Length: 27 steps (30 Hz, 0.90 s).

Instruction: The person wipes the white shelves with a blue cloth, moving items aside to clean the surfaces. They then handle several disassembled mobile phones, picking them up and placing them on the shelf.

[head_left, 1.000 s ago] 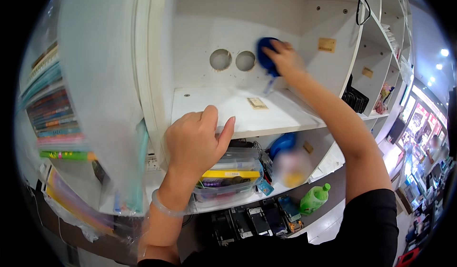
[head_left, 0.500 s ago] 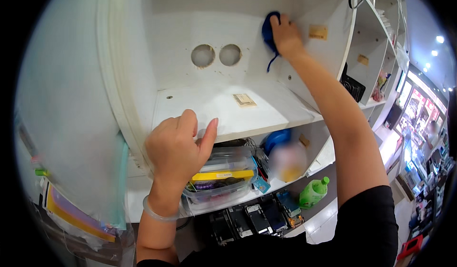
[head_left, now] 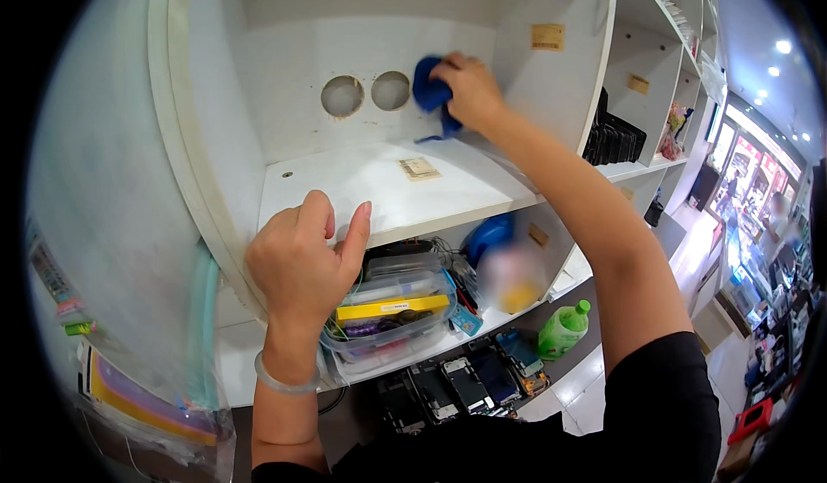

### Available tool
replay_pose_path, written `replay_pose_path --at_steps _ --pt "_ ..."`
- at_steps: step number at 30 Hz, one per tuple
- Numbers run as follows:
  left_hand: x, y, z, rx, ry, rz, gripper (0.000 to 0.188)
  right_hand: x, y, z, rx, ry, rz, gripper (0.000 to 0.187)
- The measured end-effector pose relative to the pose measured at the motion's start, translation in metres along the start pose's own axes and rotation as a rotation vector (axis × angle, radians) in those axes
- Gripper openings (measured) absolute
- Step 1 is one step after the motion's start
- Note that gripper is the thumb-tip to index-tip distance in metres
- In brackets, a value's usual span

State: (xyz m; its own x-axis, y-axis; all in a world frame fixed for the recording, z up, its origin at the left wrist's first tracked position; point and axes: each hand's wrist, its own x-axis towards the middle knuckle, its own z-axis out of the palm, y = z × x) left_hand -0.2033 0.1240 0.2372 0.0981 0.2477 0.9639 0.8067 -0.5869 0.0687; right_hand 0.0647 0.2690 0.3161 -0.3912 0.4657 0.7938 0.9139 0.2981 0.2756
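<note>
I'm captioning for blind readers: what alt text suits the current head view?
The right hand holds a blue cloth inside a white shelf compartment, right of two round holes. The left hand is near its front edge.

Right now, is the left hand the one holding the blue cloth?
No, the right hand has the blue cloth, while the left hand is well apart from it.

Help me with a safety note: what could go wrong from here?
The blue cloth in the right hand might snag on the chipped rim of the round hole beside it. The green bottle is close to a row of flat electronic devices; if knocked, it could topple onto them, or leak if its cap is loose.
</note>
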Motion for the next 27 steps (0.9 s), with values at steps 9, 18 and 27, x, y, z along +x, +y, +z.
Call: replay_pose_path --at_steps 9,18,27 --pt "-0.001 0.000 -0.003 -0.052 0.023 -0.003 0.041 0.013 0.013 -0.039 0.154 -0.167 0.046 0.034" --pt "-0.001 -0.003 0.002 0.088 0.028 0.018 0.041 0.012 -0.077 0.021 0.361 -0.321 -0.266 0.032" --pt "-0.002 -0.006 -0.004 -0.019 0.024 0.027 0.041 -0.004 -0.017 0.020 0.095 -0.373 -0.252 0.021"
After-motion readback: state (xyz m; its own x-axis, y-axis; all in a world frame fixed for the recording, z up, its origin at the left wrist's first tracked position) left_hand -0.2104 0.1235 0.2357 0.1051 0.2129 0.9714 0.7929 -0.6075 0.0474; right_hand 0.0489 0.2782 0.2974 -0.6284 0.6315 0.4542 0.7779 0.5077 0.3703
